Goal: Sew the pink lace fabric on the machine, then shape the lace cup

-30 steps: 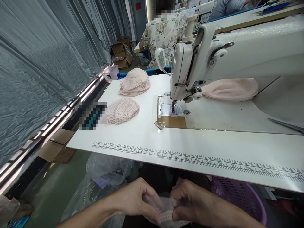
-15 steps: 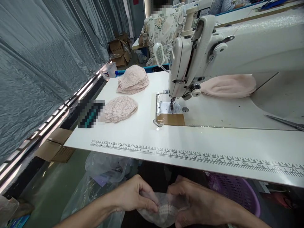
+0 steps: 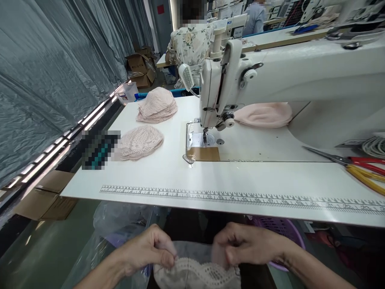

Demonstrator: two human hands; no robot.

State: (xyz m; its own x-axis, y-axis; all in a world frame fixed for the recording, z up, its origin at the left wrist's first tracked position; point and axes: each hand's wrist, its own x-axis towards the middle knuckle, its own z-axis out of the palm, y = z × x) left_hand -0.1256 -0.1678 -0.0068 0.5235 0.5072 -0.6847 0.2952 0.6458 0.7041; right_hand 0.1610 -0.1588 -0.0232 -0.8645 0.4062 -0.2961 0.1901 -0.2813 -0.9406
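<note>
Head cam: I've got L hand (image 3: 155,249) pinching one side of a sheer, lace-trimmed fabric piece (image 3: 195,277), R hand (image 3: 246,245) at the other side, its fingertips blurred. Piece is stretched btwn both, below the surface's (image 3: 150,174) front edge. On top: sewing machine (image 3: 285,72), w/ rear stack (image 3: 158,105) and front stack (image 3: 141,142) of lacy pcs to its L.

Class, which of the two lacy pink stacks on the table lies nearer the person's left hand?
The front stack: it lies nearer the printed ruler and left hand; the rear stack sits farther back on the table.
</note>
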